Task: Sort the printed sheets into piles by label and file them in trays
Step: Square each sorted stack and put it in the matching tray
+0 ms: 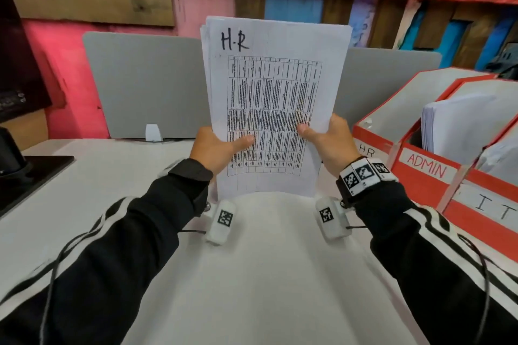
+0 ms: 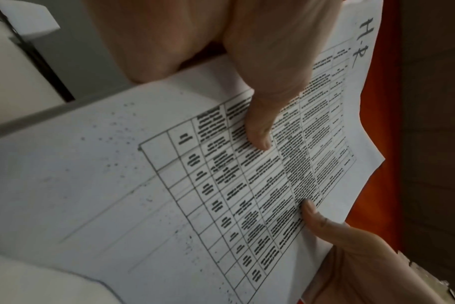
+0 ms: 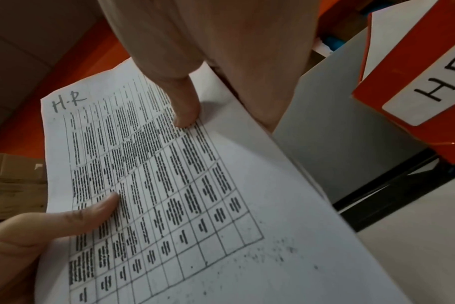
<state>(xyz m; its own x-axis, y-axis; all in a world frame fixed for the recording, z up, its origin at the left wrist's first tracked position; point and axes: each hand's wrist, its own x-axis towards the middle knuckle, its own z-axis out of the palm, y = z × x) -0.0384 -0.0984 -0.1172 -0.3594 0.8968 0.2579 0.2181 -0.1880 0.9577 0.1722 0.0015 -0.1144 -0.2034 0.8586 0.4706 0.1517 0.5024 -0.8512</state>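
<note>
I hold a stack of printed sheets upright above the white table, the top page hand-marked "H-R" over a printed grid. My left hand grips its lower left edge, thumb pressed on the front. My right hand grips the lower right edge the same way. Both thumbs lie on the grid in the left wrist view, sheets, and in the right wrist view, sheets. To the right stand red file trays: the HR tray holds no paper that I can see, the ADMIN tray holds a white stack, and the IT tray.
A grey divider panel stands behind the table. A black monitor base sits at the left edge. The HR tray's label shows close to my right hand.
</note>
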